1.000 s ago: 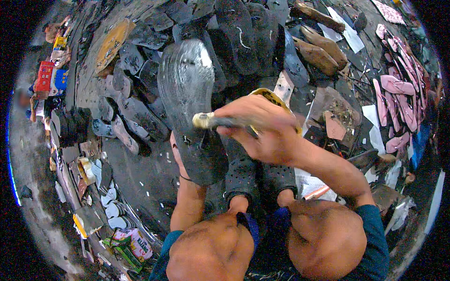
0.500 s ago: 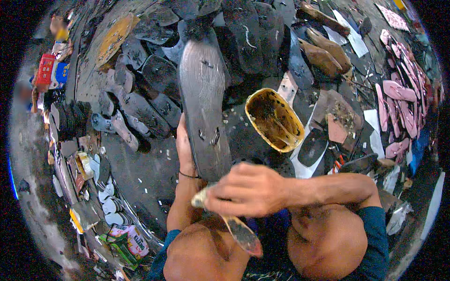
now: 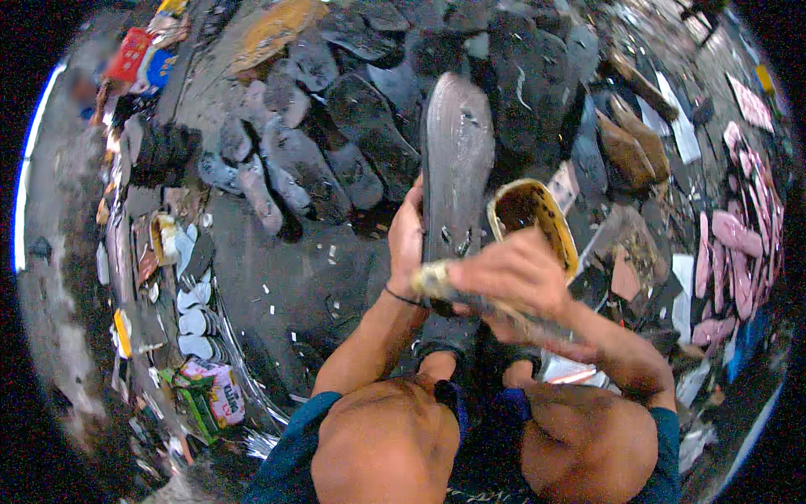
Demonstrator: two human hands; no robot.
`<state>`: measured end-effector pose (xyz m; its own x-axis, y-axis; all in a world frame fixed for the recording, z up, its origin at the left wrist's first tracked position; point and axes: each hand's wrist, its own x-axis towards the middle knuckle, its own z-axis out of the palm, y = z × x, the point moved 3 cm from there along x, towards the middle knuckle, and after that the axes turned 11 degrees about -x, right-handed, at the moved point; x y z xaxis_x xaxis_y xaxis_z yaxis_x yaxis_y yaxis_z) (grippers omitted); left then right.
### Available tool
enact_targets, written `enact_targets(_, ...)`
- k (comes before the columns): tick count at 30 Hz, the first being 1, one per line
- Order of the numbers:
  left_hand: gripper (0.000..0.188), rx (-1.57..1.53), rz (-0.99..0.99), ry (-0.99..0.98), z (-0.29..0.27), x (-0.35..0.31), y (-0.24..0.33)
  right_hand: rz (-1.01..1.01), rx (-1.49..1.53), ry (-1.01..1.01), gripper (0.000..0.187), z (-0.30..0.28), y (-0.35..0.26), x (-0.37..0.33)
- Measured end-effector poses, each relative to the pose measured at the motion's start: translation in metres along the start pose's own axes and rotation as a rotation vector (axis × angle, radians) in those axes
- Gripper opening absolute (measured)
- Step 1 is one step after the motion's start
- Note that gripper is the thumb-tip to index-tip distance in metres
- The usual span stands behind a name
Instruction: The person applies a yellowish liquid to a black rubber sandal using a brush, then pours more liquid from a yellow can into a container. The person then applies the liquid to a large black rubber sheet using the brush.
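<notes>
My left hand (image 3: 409,239) is wrapped around the side of a long dark shoe sole (image 3: 457,151), its upper face streaked with a wet shine. My right hand (image 3: 516,273) is closed on a brush (image 3: 546,329), blurred by motion. The brush's pale stubby end (image 3: 431,279) lies over the near end of the sole; whether it touches cannot be made out. Behind my right hand stands a yellow-rimmed tub (image 3: 561,225), stained dark brown inside and partly hidden by the hand.
Many dark soles (image 3: 369,126) lie piled ahead and to the left. Brown soles (image 3: 630,139) are at the far right, with pink sandal pieces (image 3: 739,231) beyond. Grey-white cutouts (image 3: 197,323) and a colourful packet (image 3: 222,395) lie on the left.
The view has shifted, so surroundings appear moved. My right hand with the brush has gone from near my knees forward and right, beside the tub. My left hand still holds the sole.
</notes>
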<state>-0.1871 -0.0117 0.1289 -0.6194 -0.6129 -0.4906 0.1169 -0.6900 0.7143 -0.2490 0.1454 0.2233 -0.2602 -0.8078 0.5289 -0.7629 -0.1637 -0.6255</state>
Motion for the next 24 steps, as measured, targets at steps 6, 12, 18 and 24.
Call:
enact_targets(6,0.042,-0.377,-0.118,-0.294,-0.006,0.009,0.046,0.320,-0.039,-0.245,0.031,0.030,-0.004,-0.055)
enact_targets(12,0.037,-0.454,-0.130,-0.378,0.006,0.067,0.049,0.635,-0.200,-0.065,0.018,0.014,0.010,-0.088)
enact_targets(18,0.024,-0.690,0.109,-0.360,0.013,0.192,0.113,0.685,-0.192,-0.071,0.018,0.019,0.008,-0.089)
enact_targets(24,0.050,0.538,0.699,0.008,-0.086,0.057,0.029,0.825,-0.199,0.013,0.026,0.009,0.029,-0.106)
